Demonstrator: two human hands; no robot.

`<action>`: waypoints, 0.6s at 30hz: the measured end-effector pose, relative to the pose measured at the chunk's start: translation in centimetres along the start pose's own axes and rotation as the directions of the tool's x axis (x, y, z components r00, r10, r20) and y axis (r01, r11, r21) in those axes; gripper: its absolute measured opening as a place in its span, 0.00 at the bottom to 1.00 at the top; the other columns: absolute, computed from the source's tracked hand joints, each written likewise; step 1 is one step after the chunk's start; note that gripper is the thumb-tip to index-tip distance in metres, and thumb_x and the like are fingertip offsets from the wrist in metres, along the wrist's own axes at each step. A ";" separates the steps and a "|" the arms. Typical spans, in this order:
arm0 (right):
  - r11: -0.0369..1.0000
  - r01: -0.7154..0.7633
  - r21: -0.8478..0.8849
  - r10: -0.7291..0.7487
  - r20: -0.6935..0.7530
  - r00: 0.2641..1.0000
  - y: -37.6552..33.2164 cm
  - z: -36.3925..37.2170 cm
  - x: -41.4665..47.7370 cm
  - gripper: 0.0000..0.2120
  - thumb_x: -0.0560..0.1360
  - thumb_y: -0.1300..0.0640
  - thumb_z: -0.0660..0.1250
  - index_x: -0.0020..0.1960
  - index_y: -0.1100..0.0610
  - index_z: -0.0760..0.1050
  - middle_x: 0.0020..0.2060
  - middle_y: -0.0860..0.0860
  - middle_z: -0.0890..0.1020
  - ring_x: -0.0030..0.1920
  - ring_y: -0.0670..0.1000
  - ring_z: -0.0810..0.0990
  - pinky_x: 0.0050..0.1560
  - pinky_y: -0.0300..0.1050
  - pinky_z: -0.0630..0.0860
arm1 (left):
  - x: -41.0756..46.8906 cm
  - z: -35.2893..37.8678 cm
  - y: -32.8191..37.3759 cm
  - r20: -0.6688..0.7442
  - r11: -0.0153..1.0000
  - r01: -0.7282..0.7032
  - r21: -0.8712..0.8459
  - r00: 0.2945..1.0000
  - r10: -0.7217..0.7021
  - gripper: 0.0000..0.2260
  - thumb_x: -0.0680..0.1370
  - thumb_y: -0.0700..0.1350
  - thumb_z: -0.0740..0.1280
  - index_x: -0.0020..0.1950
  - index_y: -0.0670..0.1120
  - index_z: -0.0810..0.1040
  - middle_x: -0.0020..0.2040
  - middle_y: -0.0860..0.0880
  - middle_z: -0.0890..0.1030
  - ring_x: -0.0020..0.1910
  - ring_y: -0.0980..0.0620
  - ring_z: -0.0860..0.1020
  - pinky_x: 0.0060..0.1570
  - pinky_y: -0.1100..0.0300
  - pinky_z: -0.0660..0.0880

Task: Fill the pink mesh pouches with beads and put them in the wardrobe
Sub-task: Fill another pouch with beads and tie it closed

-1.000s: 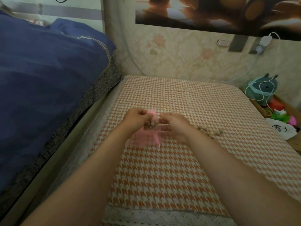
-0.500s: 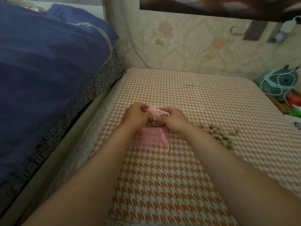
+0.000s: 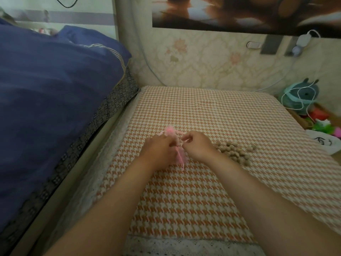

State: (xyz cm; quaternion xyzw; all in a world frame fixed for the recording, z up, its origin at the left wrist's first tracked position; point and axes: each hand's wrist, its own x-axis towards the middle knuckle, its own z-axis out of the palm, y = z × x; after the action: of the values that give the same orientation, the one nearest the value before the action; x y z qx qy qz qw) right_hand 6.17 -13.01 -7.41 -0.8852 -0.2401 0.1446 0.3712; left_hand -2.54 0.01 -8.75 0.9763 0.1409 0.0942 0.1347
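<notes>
Pink mesh pouch (image 3: 179, 156) between left hand (image 3: 160, 150) and right hand (image 3: 199, 147), both pinching its drawstring

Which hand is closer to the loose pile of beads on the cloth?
Right. The right hand sits just beside the beads, at their left edge; the left hand is farther off, beyond the pink pouch.

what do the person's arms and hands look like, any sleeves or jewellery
Both arms are bare down to the picture's lower edge: no sleeve or cuff on the left forearm or right forearm. The left hand and right hand are ungloved; no watch, bracelet or ring shows, though some fingers are hidden.
</notes>
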 end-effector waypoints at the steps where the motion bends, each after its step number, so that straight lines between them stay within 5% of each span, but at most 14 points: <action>1: 0.999 -0.022 -0.030 0.022 0.015 1.000 0.1 0.2 -0.6 0.04 0.77 0.55 0.67 0.47 0.52 0.80 0.39 0.49 0.79 0.41 0.51 0.79 0.40 0.44 0.73 | -0.3 -0.1 0.1 0.020 0.999 0.035 -0.008 0.999 -0.035 0.15 0.76 0.53 0.60 0.62 0.57 0.78 0.57 0.52 0.81 0.55 0.48 0.77 0.57 0.51 0.72; 3: 0.995 -0.061 -0.083 0.067 0.067 0.996 0.4 0.9 -1.5 0.11 0.76 0.55 0.66 0.37 0.56 0.80 0.30 0.50 0.77 0.34 0.52 0.76 0.34 0.44 0.70 | -0.8 -0.2 0.3 0.040 0.995 0.098 -0.009 0.994 -0.098 0.17 0.77 0.54 0.60 0.65 0.56 0.76 0.58 0.51 0.81 0.57 0.47 0.77 0.58 0.51 0.71; 5: 0.994 -0.086 -0.074 0.093 0.086 0.992 0.7 1.2 -2.2 0.12 0.76 0.55 0.67 0.38 0.60 0.82 0.29 0.52 0.77 0.33 0.53 0.77 0.34 0.43 0.70 | -1.2 -0.3 0.6 0.049 0.993 0.115 0.005 0.992 -0.115 0.18 0.78 0.53 0.60 0.66 0.56 0.76 0.59 0.50 0.82 0.58 0.46 0.78 0.59 0.51 0.72; 9: 0.983 -0.139 0.122 0.120 0.153 0.981 1.0 0.8 -3.4 0.06 0.76 0.58 0.71 0.41 0.53 0.83 0.38 0.52 0.85 0.42 0.52 0.84 0.45 0.46 0.80 | -1.5 -0.2 1.5 0.117 0.980 0.141 -0.141 0.985 -0.125 0.14 0.78 0.49 0.65 0.63 0.53 0.80 0.60 0.51 0.82 0.56 0.50 0.78 0.54 0.57 0.75; 12: 0.970 -0.166 0.176 0.143 0.135 0.980 1.9 -0.4 -4.2 0.06 0.76 0.60 0.71 0.42 0.52 0.82 0.44 0.55 0.86 0.46 0.54 0.85 0.50 0.48 0.82 | -1.7 -0.1 2.9 0.148 0.932 0.114 -0.344 0.987 -0.066 0.12 0.78 0.44 0.67 0.61 0.49 0.81 0.55 0.50 0.81 0.48 0.56 0.76 0.40 0.70 0.68; 18: 0.991 -0.104 0.084 0.094 0.120 0.988 4.7 -4.9 -5.6 0.10 0.78 0.57 0.70 0.40 0.58 0.83 0.36 0.53 0.84 0.36 0.51 0.81 0.41 0.49 0.80 | -2.0 0.6 7.2 0.142 0.881 0.057 -0.469 0.990 0.011 0.07 0.78 0.45 0.69 0.56 0.48 0.81 0.46 0.49 0.79 0.44 0.52 0.77 0.40 0.61 0.74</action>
State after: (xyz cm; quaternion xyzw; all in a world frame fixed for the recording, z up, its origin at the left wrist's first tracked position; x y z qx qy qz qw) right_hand 5.04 -21.76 -7.10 -0.8686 -0.2099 0.2245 0.3887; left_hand -2.51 -7.39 -7.55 0.9166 0.1155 0.0551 0.3788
